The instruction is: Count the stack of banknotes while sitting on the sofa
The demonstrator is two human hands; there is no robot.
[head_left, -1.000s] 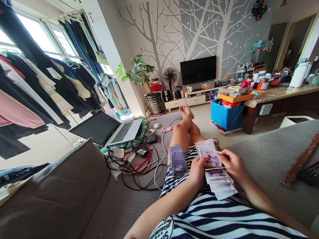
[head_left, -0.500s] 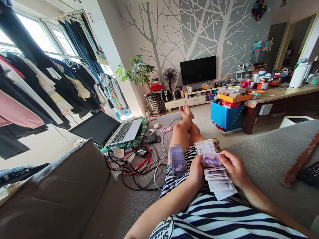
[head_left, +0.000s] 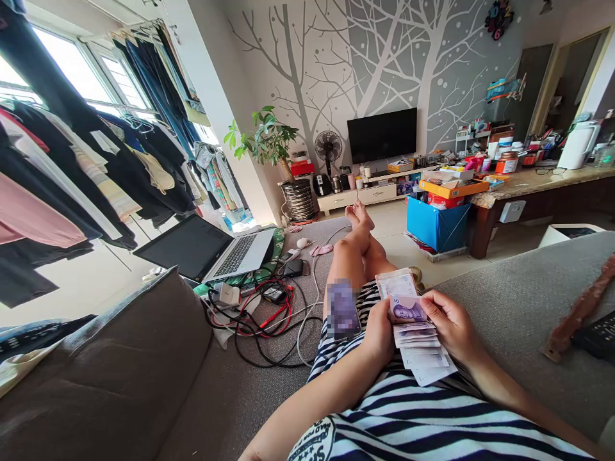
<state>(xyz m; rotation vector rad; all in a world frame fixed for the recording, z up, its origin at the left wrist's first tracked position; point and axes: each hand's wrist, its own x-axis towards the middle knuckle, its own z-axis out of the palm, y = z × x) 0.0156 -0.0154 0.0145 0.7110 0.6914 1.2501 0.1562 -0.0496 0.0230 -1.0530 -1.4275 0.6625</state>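
Observation:
A purple banknote (head_left: 408, 310) marked with a 5 is stretched between my two hands above my lap. My left hand (head_left: 379, 331) pinches its left edge, and my right hand (head_left: 450, 325) grips its right edge between thumb and fingers. Below it, toward my body, a fanned stack of purple and pale banknotes (head_left: 425, 355) lies on the striped cloth (head_left: 403, 400). Beyond my fingers rests another pile of banknotes (head_left: 396, 280). On my thigh to the left lies a blurred purple rectangular thing (head_left: 343, 310).
An open laptop (head_left: 240, 253) and tangled cables (head_left: 273, 314) lie on the sofa (head_left: 269, 390) to the left. A blue box (head_left: 436, 224) stands on the floor by a loaded table (head_left: 533, 182). At the right edge are a brown strap-like thing (head_left: 576, 314) and a black object (head_left: 598, 334).

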